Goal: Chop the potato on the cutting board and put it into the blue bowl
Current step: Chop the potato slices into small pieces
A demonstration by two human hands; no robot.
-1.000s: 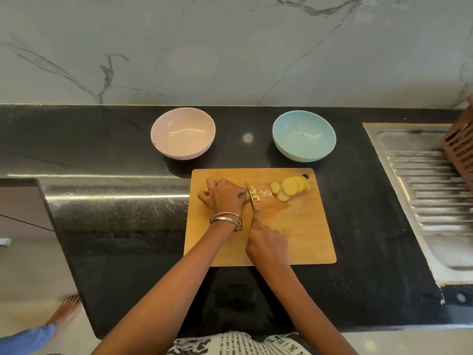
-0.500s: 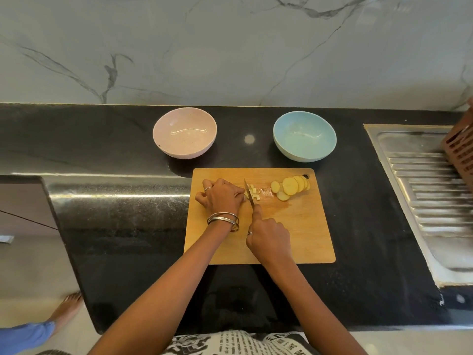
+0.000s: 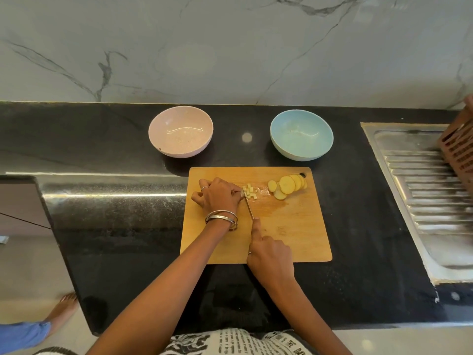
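Wooden cutting board (image 3: 286, 234) is laid on the black surface (image 3: 122, 221); potato pieces (image 3: 249, 192) are pinned by the curled left hand (image 3: 220, 194), the knife (image 3: 249, 207) gripped by the right hand (image 3: 271, 254). Potato slices (image 3: 288, 185) lie near the blue bowl (image 3: 302, 134).

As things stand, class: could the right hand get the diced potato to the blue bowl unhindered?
Probably yes. The blue bowl sits just beyond the cutting board, nothing between. But the right hand grips the knife, which needs setting down or using as a scraper.
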